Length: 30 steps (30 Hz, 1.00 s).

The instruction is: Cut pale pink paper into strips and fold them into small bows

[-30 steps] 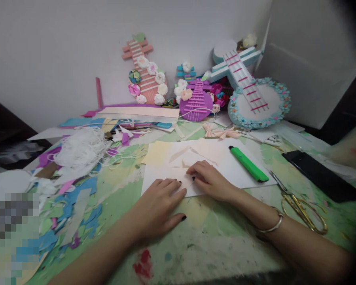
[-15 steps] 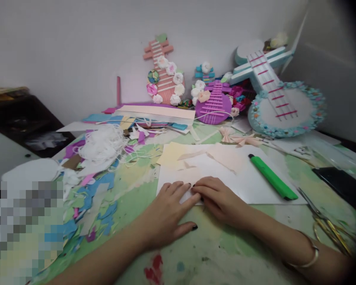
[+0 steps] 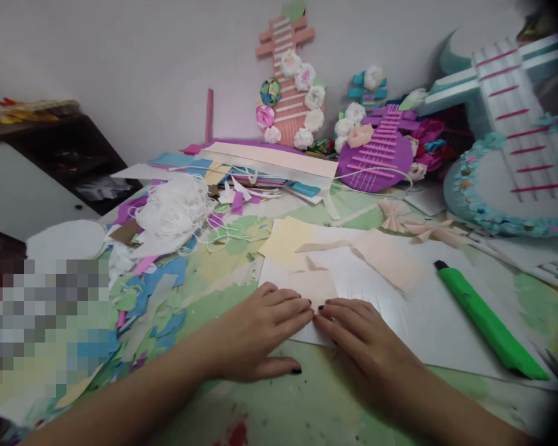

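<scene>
A small piece of pale peach paper [image 3: 314,284] lies on a white sheet [image 3: 376,310], its near edge under my fingertips. My left hand [image 3: 265,331] rests on that edge from the left, fingers stretched out flat and thumb held apart. From the right, my right hand [image 3: 369,347] meets it with bent fingers together at the paper's near edge; its thumb is hidden beneath. The two sets of fingertips almost touch. Beyond them on the sheet lie a larger peach piece [image 3: 390,263] and a yellow piece [image 3: 291,238]. A green box cutter [image 3: 488,322] lies at the sheet's right side.
White string [image 3: 177,207] lies tangled among paper scraps [image 3: 153,297] on the left. Stacked paper strips [image 3: 270,160] line the back. Decorated lutes stand behind: pink [image 3: 291,111], purple [image 3: 376,162] and large pale blue [image 3: 516,161]. Pleated peach bows [image 3: 428,230] lie before them. The lower left is pixelated.
The view has shifted, bringing everything nearer. My right hand has drawn slightly back from my left, so the fingers no longer overlap. More of the small peach paper shows.
</scene>
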Motion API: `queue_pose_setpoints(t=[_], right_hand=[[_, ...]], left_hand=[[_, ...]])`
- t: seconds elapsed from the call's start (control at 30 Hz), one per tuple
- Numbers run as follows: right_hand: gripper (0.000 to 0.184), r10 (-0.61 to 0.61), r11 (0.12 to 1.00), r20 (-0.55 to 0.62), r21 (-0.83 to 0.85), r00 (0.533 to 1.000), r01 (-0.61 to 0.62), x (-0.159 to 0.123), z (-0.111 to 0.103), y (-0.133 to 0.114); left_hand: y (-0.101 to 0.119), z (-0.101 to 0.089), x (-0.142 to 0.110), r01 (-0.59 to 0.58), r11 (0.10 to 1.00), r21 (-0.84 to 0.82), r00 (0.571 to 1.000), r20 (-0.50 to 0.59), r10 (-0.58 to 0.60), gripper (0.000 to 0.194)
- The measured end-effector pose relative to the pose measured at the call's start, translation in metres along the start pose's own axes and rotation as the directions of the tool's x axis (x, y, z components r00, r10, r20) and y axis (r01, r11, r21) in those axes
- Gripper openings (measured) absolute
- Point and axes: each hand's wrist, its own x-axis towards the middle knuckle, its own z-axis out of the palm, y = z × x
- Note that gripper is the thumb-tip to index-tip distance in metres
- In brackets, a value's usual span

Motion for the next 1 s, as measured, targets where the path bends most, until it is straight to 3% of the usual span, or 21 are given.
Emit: queue_pose_setpoints(t=[0.3,0.6,0.73,0.9,1.0], right_hand=[[0.032,0.021,1.000,0.027,0.006,0.999,-0.021,0.002,-0.006,-0.003],[0.034,0.053,0.999,0.036,0.004,0.998,-0.054,0.001,-0.004,-0.004],[0.032,0.040,0.999,0.032,0.015,0.999,-0.040,0.002,-0.004,-0.005],[0.032,0.024,0.999,0.043,0.036,0.999,-0.025,0.002,-0.004,-0.002],[0.034,0.001,1.000,0.043,0.031,0.999,-0.002,0.001,-0.003,-0.002]], left_hand=[[-0.006,-0.001,0.001,-0.038,0.993,0.111,0.998,-0.051,0.044,0.043],[-0.014,-0.014,-0.004,0.019,0.986,0.164,0.999,-0.050,-0.011,0.039],[-0.014,-0.017,-0.007,0.066,0.985,0.156,0.994,-0.101,-0.051,0.036],[-0.010,-0.013,-0.006,0.070,0.992,0.107,0.965,-0.261,-0.040,0.025],[-0.006,-0.006,-0.001,0.013,0.996,0.087,0.972,-0.236,0.008,0.037]])
